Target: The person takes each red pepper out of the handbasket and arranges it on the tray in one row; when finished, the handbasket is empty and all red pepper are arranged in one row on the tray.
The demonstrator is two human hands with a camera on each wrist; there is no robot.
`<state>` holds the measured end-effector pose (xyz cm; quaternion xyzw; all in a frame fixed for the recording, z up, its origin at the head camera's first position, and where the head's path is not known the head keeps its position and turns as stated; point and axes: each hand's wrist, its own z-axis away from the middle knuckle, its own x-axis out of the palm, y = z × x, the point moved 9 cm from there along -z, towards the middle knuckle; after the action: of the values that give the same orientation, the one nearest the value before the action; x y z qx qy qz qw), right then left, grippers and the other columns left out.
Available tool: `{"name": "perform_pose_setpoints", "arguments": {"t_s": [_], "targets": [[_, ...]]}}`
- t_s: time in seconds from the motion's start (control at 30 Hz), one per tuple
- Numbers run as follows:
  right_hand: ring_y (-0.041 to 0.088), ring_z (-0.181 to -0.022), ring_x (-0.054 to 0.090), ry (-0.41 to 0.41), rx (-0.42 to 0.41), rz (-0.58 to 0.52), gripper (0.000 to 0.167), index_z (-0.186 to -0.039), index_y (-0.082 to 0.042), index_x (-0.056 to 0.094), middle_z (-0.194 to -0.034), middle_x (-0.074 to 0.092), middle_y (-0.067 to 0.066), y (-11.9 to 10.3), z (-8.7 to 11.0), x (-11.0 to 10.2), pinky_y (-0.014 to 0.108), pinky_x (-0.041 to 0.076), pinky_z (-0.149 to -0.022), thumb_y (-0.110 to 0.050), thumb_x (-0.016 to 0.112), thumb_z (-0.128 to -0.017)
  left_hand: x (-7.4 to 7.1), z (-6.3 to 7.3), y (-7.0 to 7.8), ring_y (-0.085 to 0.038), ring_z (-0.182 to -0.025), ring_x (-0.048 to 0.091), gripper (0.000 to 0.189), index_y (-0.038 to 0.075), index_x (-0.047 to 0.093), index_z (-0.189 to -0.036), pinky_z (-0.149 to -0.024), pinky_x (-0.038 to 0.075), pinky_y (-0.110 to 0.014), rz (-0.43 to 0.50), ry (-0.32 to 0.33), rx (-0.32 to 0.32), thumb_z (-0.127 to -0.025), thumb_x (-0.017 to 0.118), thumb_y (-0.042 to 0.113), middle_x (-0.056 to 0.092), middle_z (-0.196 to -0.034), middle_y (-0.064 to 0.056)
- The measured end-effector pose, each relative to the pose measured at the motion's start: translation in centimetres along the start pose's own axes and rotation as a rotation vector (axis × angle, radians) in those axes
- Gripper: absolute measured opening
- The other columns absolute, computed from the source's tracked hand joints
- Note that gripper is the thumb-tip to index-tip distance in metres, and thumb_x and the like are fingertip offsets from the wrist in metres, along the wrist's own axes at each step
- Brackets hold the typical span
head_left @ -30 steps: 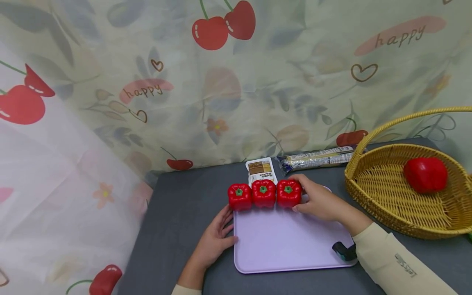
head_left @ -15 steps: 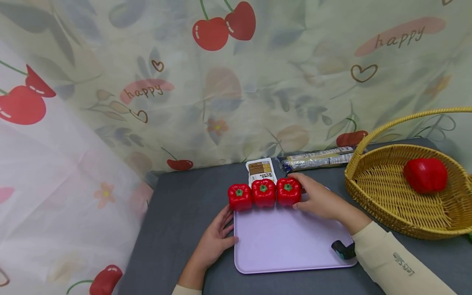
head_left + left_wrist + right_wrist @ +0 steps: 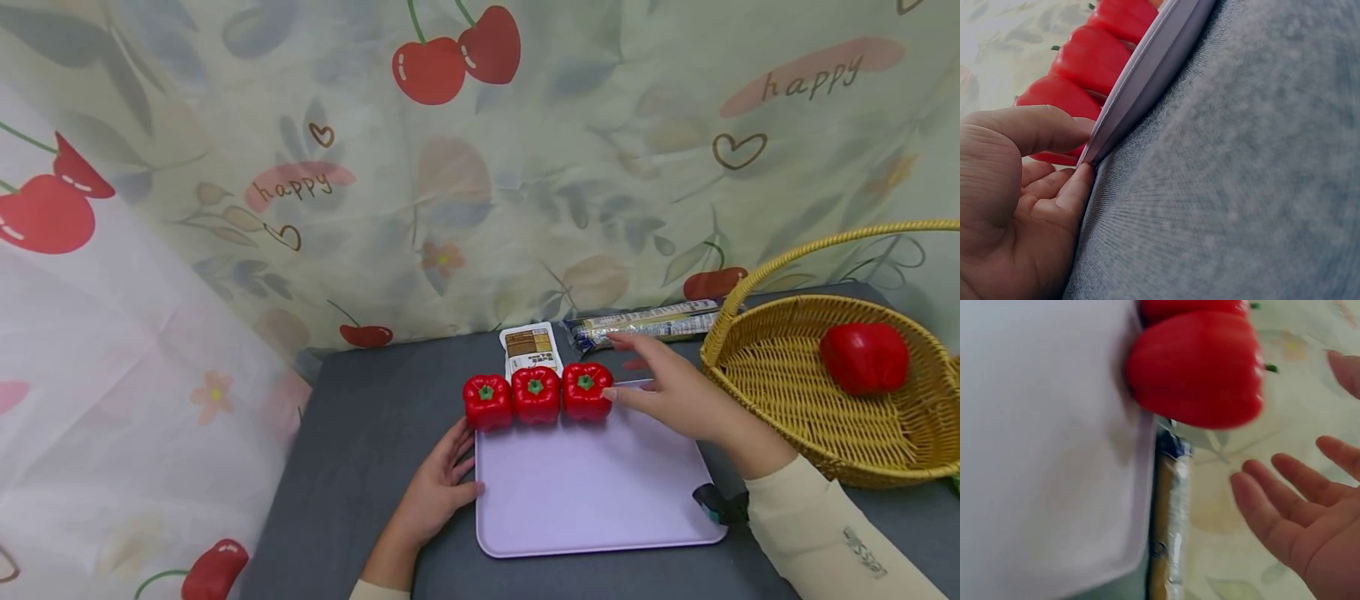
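Note:
In the head view, three red bell peppers with green stems stand in a row along the far edge of a lilac tray (image 3: 592, 492): the left pepper (image 3: 487, 411), the middle pepper (image 3: 536, 407) and the right pepper (image 3: 585, 404). My left hand (image 3: 437, 492) rests at the tray's left edge, its thumb and fingertips touching the rim, as the left wrist view also shows. My right hand (image 3: 678, 396) hovers over the tray's far right corner with spread fingers and nothing in them. Its thumb overlaps the right pepper in the head view; the right wrist view shows the fingers apart from this pepper (image 3: 1200, 372).
A wicker basket (image 3: 795, 425) with a tall handle stands at the right, with another red pepper (image 3: 864, 358) inside. Behind the tray lie a white packet (image 3: 532, 346) with a brown label and a long clear-wrapped package (image 3: 652, 323). A patterned cloth (image 3: 450, 208) hangs at the back.
My right hand has let go of the right pepper and drawn away to the right, fingers opening. The left hand and the peppers have stayed in place.

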<state>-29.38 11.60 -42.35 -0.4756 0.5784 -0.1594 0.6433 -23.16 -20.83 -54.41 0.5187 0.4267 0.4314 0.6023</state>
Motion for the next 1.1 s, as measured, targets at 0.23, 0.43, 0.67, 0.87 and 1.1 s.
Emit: {"name": "perform_pose_setpoints", "arguments": {"t_s": [0.23, 0.43, 0.67, 0.87, 1.1], "targets": [[0.048, -0.132, 0.057, 0.116, -0.074, -0.076, 0.070, -0.165, -0.003, 0.039, -0.154, 0.052, 0.024, -1.0, 1.4, -3.5, 0.041, 0.059, -0.100, -0.017, 0.074, -0.106, -0.1, 0.0, 0.0, -0.035, -0.160, 0.030, 0.099, 0.004, 0.024, -0.173, -0.119, 0.039, -0.037, -0.001, -0.003, 0.018, -0.090, 0.075, -0.016, 0.030, -0.175, -0.017], [0.033, -0.132, 0.058, 0.178, -0.125, -0.193, 0.056, -0.163, -0.008, 0.043, -0.153, 0.054, 0.019, -1.4, 3.0, -5.8, 0.017, 0.054, -0.094, -0.011, 0.063, -0.110, -0.2, 0.1, 0.1, -0.034, -0.159, 0.031, 0.099, 0.005, 0.025, -0.173, -0.119, 0.040, -0.035, -0.013, 0.002, 0.019, -0.090, 0.076, -0.014, 0.030, -0.175, -0.016], [0.022, -0.130, 0.061, 0.175, -0.282, -0.346, 0.048, -0.161, -0.005, 0.046, -0.153, 0.055, 0.016, -1.8, 4.9, -8.6, 0.024, 0.057, -0.098, -0.001, 0.044, -0.113, -0.1, 0.2, 0.1, -0.031, -0.159, 0.032, 0.099, 0.006, 0.025, -0.173, -0.118, 0.041, -0.033, -0.003, 0.003, 0.010, -0.090, 0.075, -0.015, 0.031, -0.175, -0.014], [0.028, -0.130, 0.061, 0.217, -0.351, -0.499, 0.045, -0.157, 0.011, 0.042, -0.150, 0.056, 0.023, -1.1, 6.6, -11.0, 0.026, 0.056, -0.100, -0.005, 0.039, -0.115, -0.1, 0.1, 0.0, -0.033, -0.159, 0.032, 0.098, 0.007, 0.026, -0.173, -0.117, 0.041, -0.034, 0.000, 0.004, 0.008, -0.091, 0.076, -0.014, 0.031, -0.175, -0.014], [0.031, -0.127, 0.060, 0.303, -0.423, -0.679, 0.044, -0.155, 0.017, 0.041, -0.146, 0.058, 0.026, 1.2, 7.8, -13.6, 0.029, 0.056, -0.097, -0.005, 0.033, -0.118, 0.0, 0.0, 0.0, -0.031, -0.159, 0.032, 0.099, 0.006, 0.025, -0.173, -0.118, 0.041, -0.034, 0.003, 0.000, 0.010, -0.090, 0.075, -0.015, 0.031, -0.175, -0.014]]}}
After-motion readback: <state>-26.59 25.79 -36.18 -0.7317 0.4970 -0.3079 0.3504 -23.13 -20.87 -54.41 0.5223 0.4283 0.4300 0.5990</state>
